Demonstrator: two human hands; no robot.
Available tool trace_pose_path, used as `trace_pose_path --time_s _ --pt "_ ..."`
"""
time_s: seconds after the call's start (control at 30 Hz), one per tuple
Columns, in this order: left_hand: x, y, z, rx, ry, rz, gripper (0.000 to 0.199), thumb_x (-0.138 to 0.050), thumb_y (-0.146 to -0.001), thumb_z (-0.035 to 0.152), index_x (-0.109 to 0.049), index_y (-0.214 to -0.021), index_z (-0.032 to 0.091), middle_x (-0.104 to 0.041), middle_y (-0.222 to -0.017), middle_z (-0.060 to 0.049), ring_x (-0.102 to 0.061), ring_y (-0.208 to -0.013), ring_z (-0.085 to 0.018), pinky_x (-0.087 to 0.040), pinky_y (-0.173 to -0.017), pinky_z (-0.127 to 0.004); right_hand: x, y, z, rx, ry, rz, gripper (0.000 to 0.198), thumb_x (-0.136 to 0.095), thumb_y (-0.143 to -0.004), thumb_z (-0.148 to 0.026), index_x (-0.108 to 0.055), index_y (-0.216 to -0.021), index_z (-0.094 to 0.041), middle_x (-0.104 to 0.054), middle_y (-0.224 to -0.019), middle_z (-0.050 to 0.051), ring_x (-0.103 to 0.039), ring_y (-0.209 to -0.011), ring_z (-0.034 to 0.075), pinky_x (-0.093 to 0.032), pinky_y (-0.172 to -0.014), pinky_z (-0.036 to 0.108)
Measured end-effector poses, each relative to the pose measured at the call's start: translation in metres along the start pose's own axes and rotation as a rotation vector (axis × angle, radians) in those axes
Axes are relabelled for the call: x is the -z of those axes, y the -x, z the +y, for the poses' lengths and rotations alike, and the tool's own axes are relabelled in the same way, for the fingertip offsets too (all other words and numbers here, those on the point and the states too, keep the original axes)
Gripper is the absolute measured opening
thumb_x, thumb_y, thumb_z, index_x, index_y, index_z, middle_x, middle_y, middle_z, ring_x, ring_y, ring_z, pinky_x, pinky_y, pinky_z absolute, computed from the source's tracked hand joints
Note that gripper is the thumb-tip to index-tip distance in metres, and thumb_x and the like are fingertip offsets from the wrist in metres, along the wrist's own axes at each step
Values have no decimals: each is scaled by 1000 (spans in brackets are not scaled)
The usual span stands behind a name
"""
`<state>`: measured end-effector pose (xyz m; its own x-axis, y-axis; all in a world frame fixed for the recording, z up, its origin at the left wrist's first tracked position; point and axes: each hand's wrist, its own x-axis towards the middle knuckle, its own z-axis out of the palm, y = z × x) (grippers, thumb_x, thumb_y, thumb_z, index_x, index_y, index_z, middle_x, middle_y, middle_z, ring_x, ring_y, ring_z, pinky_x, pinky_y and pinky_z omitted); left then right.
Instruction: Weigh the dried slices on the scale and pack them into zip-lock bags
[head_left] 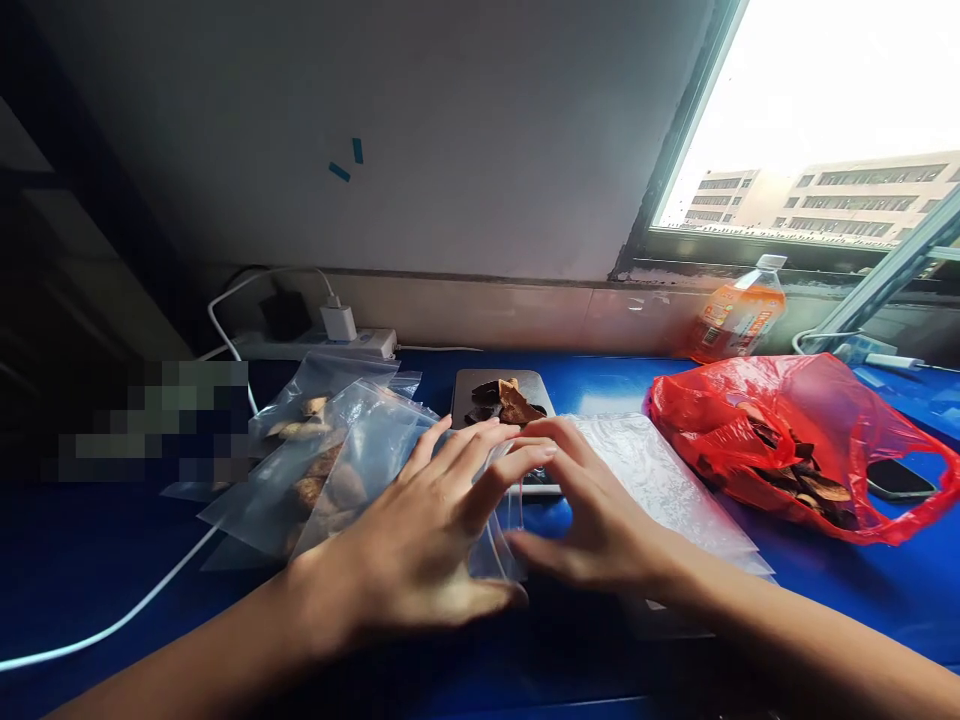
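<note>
My left hand (420,535) is at the middle of the table, its fingers stretched forward and its thumb held apart. Facing it, my right hand (600,525) curves its spread fingers inward, the fingertips of both hands close together. Between them shows a clear zip bag (495,540) with a thin red line; my hands partly cover it, and whether fingers grip its edge is not clear. Just beyond lies a small scale (469,387) with curled dark-brown dried fungus pieces (514,403) on it. Several zip bags holding dried mushrooms (311,490) lie left of my left hand.
A stack of clear plastic bags (630,455) lies beside my right hand. Farther right are an open red plastic bag (720,400) with more dried pieces, a phone (900,480) and an orange drink bottle (742,310). A power strip (375,343) and white cable (157,600) are at left.
</note>
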<state>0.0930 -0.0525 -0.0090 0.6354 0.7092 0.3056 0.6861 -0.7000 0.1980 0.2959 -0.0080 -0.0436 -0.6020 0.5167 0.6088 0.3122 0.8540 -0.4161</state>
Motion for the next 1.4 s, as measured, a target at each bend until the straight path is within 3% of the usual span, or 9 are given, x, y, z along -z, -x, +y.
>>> trace_pose_path --time_s 0.13,0.33,0.53,0.7,0.83,0.97,1.07,1.23,1.4 --pt "6 0 -6 49 -25 115 100 -82 -67 34 -18 -144 31 -47 -143 -16 -47 -130 -36 -24 -109 -73 2 -17 24 -183 141 268 20 -60 -87 -30 -55 -104 -20 -63 -100 9 -57 -94 22 -49 -81 40" --pt "6 -2 -15 103 -82 166 103 -83 -65 37 -17 -144 30 -49 -142 -17 -52 -125 -39 -26 -106 -75 -3 -29 58 -306 131 233 9 -59 -85 -25 -61 -93 -23 -70 -95 6 -58 -95 23 -48 -82 40" --pt "2 -5 -19 154 -73 204 103 -82 -65 42 -17 -144 29 -48 -142 -18 -52 -125 -39 -32 -105 -72 13 -22 35 -265 34 304 4 -59 -82 -20 -61 -85 -22 -70 -85 3 -58 -79 17 -44 -70 32" --pt "2 -6 -20 160 -38 211 101 -79 -67 45 -15 -143 28 -48 -142 -20 -52 -126 -40 -32 -104 -74 19 -27 -2 -124 -37 186 2 -61 -84 -20 -61 -82 -22 -67 -79 2 -57 -75 15 -44 -67 29" --pt "3 -5 -20 160 -6 227 98 -77 -71 42 -13 -144 30 -49 -140 -18 -54 -125 -37 -39 -103 -70 9 -38 -6 -59 -66 130 4 -62 -86 -24 -62 -89 -22 -70 -88 3 -61 -80 15 -46 -72 30" --pt "6 -4 -22 190 64 285 101 -79 -70 37 -11 -145 34 -48 -139 -15 -52 -127 -36 -46 -101 -63 3 -47 19 -185 -23 196 12 -54 -88 -22 -64 -95 -20 -72 -94 5 -63 -83 16 -46 -71 30" --pt "5 -3 -25 205 156 358 102 -80 -70 38 -12 -145 33 -43 -141 -17 -48 -130 -37 -46 -100 -63 -3 -55 35 -267 126 105 14 -56 -87 -25 -67 -91 -19 -70 -85 5 -60 -77 16 -44 -71 31" --pt "4 -1 -27 201 286 458 105 -81 -70 39 -9 -145 30 -41 -140 -21 -43 -133 -39 -45 -101 -65 -20 -69 32 -345 307 -89 19 -61 -84 -34 -68 -74 -19 -67 -75 5 -56 -76 19 -38 -66 30" --pt "7 -2 -28 226 312 419 100 -80 -72 39 -11 -144 32 -37 -142 -20 -35 -137 -42 -46 -99 -66 -23 -75 26 -408 331 -118 17 -58 -81 -26 -64 -67 -18 -68 -76 6 -56 -75 19 -34 -62 28"
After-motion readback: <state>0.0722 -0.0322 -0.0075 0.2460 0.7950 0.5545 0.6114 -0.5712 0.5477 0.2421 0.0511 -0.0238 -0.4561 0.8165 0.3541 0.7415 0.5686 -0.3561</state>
